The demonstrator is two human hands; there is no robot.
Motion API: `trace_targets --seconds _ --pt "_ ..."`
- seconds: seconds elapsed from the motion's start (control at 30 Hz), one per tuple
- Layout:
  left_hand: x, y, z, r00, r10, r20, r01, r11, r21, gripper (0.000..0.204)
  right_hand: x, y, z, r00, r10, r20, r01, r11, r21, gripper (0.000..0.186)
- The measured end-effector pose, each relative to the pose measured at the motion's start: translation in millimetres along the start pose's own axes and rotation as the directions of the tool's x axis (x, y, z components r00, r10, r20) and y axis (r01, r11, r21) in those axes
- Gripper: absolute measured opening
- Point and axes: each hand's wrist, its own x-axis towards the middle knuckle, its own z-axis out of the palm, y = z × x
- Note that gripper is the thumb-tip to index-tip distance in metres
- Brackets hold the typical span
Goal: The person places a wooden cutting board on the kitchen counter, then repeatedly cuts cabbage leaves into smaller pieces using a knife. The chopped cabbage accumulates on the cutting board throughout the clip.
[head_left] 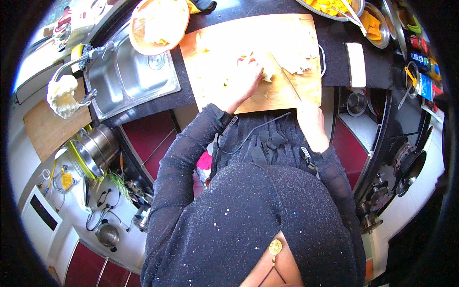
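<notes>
A wooden cutting board (267, 100) lies on the dark counter in front of me, its middle washed out by glare. My right hand (311, 119) is wrapped round the handle of a knife (289, 82), whose blade slants up and left across the board. To the left of the blade, my left hand (246, 82) presses down with bent fingers on a pale vegetable (267, 76); glare hides its kind and most of its outline. Chopped pale pieces (301, 64) are scattered on the board right of the knife.
An orange basket (135, 28) with pale contents stands beside the steel sink (138, 71). At the far right are a metal bowl of yellow-orange pieces (327, 7) and a smaller bowl of orange chunks (372, 26). A white rectangular object (355, 64) lies right of the board.
</notes>
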Motion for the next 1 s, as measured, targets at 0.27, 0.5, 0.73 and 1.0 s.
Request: trace_targets --seconds 0.27,0.5,0.73,1.0 --pt "3 -3 20 0.995 -0.085 -0.052 0.087 0.996 0.023 0.013 -22 -3 -29 0.999 -0.021 0.046 0.021 1.0 0.003 0.022" --pt "3 0 27 0.983 -0.109 -0.148 0.107 0.994 -0.019 0.011 -22 5 -15 0.997 -0.052 0.048 0.054 0.997 -0.052 0.02" --pt "6 12 -12 0.995 -0.071 -0.065 0.075 0.996 0.047 0.01 -10 7 4 0.998 -0.056 -0.012 0.055 0.996 -0.067 0.024" --pt "-49 -40 -91 0.914 -0.154 -0.375 0.128 0.987 -0.093 0.018 -5 20 -14 0.995 -0.033 -0.091 0.04 0.996 0.08 0.027"
